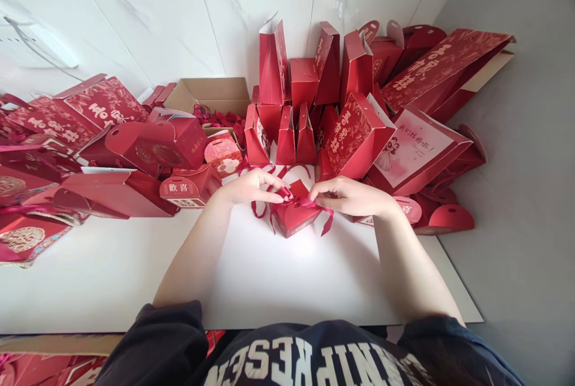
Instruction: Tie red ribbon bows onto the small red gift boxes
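1. The small red box [291, 221] sits on the white worktop [287, 284], at the middle of its far part, with a dark-pink ribbon [327, 224] across its top and hanging past its right side.
2. The ribbon could slip loose or sit crooked if one side were pulled harder than the other; that is a judgement, as the tension cannot be seen.
3. Loose ribbon loops [258, 212] lie just left of the box and might snag on the fingers if drawn in by accident.
4. The upright red bags [286, 137] stand close on the far side, so a careless forward push could probably tip one.
5. The left hand [251, 187] is nearly closed at the fingertips, thumb and forefinger pinching the ribbon at the box's left side.
6. The right hand [357, 195] reaches in from the right, its gap narrow, thumb and forefinger gripping the ribbon near the box's right far edge; whether its curled remaining fingers touch anything, I cannot tell.
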The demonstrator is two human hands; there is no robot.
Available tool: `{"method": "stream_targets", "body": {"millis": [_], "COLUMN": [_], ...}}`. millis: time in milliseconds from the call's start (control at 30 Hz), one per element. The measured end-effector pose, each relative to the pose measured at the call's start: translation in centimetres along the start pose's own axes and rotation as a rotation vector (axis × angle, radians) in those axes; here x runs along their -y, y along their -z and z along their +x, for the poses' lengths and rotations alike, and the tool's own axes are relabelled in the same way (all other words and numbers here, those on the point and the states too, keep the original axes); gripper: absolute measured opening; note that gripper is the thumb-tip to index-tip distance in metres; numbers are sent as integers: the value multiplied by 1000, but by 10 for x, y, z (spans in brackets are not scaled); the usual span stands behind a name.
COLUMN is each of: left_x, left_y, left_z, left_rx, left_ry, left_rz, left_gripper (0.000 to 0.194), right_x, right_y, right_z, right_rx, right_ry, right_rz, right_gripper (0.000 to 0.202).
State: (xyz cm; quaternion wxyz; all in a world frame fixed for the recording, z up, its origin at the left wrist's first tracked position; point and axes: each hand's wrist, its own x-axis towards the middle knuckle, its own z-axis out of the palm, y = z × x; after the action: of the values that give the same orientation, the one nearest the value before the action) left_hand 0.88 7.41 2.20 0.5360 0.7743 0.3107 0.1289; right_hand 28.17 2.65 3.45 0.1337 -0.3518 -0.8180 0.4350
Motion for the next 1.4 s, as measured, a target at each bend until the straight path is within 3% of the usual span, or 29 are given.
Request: {"method": "stream_targets", "body": {"millis": [167,267,333,500,633,933,1067,1200,1400], "left_x": [-8,-5,-2,2,4,3,3,1,-4], "left_y": [27,27,19,-3,-6,-3,-4,-4,-6], "left_z": [-27,-29,-22,-2,1,1,0,-3,-2], "left_rx": [103,273,328,155,60,65,87,37,-6], "left_ry": [75,217,281,332,315,257,363,454,422], "left_rz": [160,117,67,89,110,113,57,95,122], "left_gripper": [16,26,29,42,43,40,39,43,41], "right_x": [-4,-4,-3,-2,-4,-2,8,13,10], "right_y": [7,5,0,-12,-15,-15,-14,-13,-13], "right_z": [-6,-3,0,10,13,10,9,9,9], "right_rx": [-104,-98,-99,-84,-74,-195,-214,-180,-180], "right_ry": [-91,-114,-161,-148,-130,-192,-381,-551,-516], "right_rz": [-47,-14,-8,-36,-27,227,153,128,124], "right_gripper": [20,26,33,35,31,23,31,45,48]}}
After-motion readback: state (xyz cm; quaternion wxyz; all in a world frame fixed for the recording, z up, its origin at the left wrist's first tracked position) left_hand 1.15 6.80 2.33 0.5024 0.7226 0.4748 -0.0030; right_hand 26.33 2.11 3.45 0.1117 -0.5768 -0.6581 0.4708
